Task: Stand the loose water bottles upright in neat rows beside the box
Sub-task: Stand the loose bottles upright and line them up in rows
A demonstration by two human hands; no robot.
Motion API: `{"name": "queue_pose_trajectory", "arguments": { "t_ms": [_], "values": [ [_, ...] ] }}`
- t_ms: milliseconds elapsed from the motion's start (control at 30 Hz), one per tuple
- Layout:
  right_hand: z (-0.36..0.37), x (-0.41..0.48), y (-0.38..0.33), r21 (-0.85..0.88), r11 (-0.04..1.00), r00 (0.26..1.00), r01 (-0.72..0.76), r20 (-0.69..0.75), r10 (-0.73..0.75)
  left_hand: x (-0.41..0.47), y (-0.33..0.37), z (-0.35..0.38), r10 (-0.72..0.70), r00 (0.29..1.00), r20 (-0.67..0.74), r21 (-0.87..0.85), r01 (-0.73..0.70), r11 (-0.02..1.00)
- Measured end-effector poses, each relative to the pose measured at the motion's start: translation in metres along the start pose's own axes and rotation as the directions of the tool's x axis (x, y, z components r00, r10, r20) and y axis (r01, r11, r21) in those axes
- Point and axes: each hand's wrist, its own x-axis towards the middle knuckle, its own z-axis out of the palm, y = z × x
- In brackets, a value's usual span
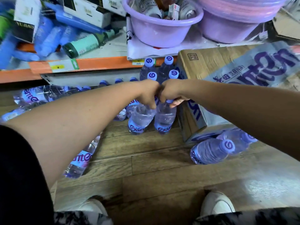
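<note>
1. The left hand (148, 93) gripped the top of a water bottle (140, 119) at frame centre, and the right hand (171, 93) gripped its neighbour (164, 118).
2. Both bottles stood on the wooden floor (154, 159), just left of the cardboard box (211, 65).
3. Four capped bottles (159, 69) stood behind the hands.
4. A bottle (211, 151) lay at lower right; others (81, 158) lay at left.

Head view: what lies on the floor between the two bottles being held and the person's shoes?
In the head view, bare wooden floor runs from the two held bottles to the shoes. Loose bottles lie only off to either side.
</note>
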Motion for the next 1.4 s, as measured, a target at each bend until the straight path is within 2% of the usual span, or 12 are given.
{"name": "queue_pose_trajectory", "arguments": {
  "t_ms": [133,233,333,500,633,900,1000,1067,1167,1267,1333,1400],
  "values": [
    [-0.01,-0.004,0.011,-0.135,0.991,0.988,0.021,-0.151,-0.042,-0.001,-0.006,-0.003,-0.015,0.995,-0.1,-0.143,0.0,0.99],
    [-0.019,-0.009,0.016,-0.171,0.985,0.994,-0.024,-0.112,0.005,0.003,-0.001,-0.002,-0.008,0.991,-0.131,-0.158,-0.013,0.987],
    [-0.017,-0.011,0.014,-0.406,0.911,0.99,-0.072,-0.138,0.017,0.006,0.007,-0.003,-0.038,0.99,-0.138,-0.129,0.02,0.991],
    [-0.017,-0.002,0.017,-0.443,0.896,0.989,-0.038,-0.146,-0.03,0.007,0.016,-0.003,-0.151,0.988,-0.027,-0.017,0.151,0.988],
    [-0.022,-0.001,0.018,-0.463,0.886,0.99,-0.022,-0.136,-0.046,0.005,0.024,-0.006,-0.078,0.982,-0.172,0.075,0.092,0.993],
    [-0.024,-0.008,0.013,-0.566,0.825,0.99,-0.001,-0.117,-0.079,0.005,0.018,0.005,-0.027,0.969,-0.246,0.091,0.051,0.995],
    [-0.027,-0.013,0.003,-0.634,0.773,0.989,0.021,-0.098,-0.108,0.004,0.015,-0.001,-0.02,0.989,-0.145,0.101,0.035,0.994],
    [-0.033,-0.015,-0.006,-0.652,0.756,0.983,0.051,-0.101,-0.154,-0.001,0.01,-0.006,-0.053,0.998,-0.019,0.023,0.053,0.998],
    [-0.043,-0.01,-0.019,-0.63,0.772,0.927,0.091,-0.229,-0.296,-0.006,-0.005,-0.006,-0.057,0.997,0.051,-0.139,0.063,0.988],
    [-0.039,-0.004,-0.033,-0.546,0.815,0.807,0.193,-0.384,-0.449,-0.008,-0.026,-0.003,-0.088,0.988,0.126,-0.177,0.109,0.978],
    [-0.027,-0.002,-0.045,-0.539,0.79,0.752,0.292,-0.38,-0.538,-0.011,-0.041,-0.006,-0.165,0.966,0.2,-0.179,0.202,0.963],
    [-0.011,-0.001,-0.056,-0.553,0.742,0.731,0.378,-0.314,-0.607,-0.012,-0.058,-0.01,-0.263,0.949,0.172,-0.049,0.275,0.96]
  ]
}}
